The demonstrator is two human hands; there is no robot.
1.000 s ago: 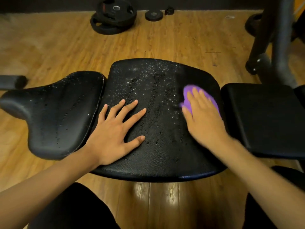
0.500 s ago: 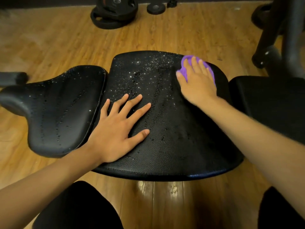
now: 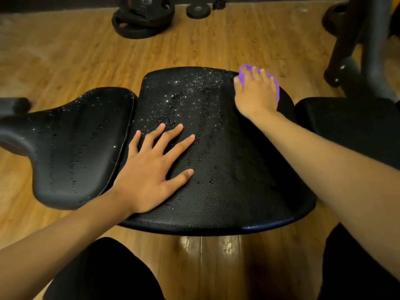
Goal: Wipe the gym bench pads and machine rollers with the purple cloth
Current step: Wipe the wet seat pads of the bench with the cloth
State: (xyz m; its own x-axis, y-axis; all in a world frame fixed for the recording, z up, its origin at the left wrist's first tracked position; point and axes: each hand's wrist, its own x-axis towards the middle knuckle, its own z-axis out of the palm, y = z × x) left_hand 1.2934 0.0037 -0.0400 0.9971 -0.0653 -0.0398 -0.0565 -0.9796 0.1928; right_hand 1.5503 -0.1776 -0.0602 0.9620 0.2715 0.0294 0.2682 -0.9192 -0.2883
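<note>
A wide black bench pad [image 3: 227, 169] fills the middle of the view, speckled with water droplets on its left and far parts. My right hand [image 3: 256, 94] presses the purple cloth [image 3: 245, 69] flat at the pad's far right corner; only the cloth's edges show around my fingers. My left hand [image 3: 154, 169] lies flat and spread on the pad's near left part, holding nothing. A narrower black seat pad [image 3: 71, 148], also wet, adjoins on the left. Another black pad [image 3: 350, 131] sits to the right.
Black weight plates [image 3: 142, 18] lie on the wooden floor [image 3: 65, 61] beyond the bench, with a small plate [image 3: 198, 10] beside them. A dark machine frame [image 3: 357, 50] stands at the far right. A black roller end [image 3: 15, 105] pokes in at the left edge.
My right hand has slid the purple cloth away from me, from the pad's right middle to its far right corner, leaving that strip drier. My left hand stayed in place.
</note>
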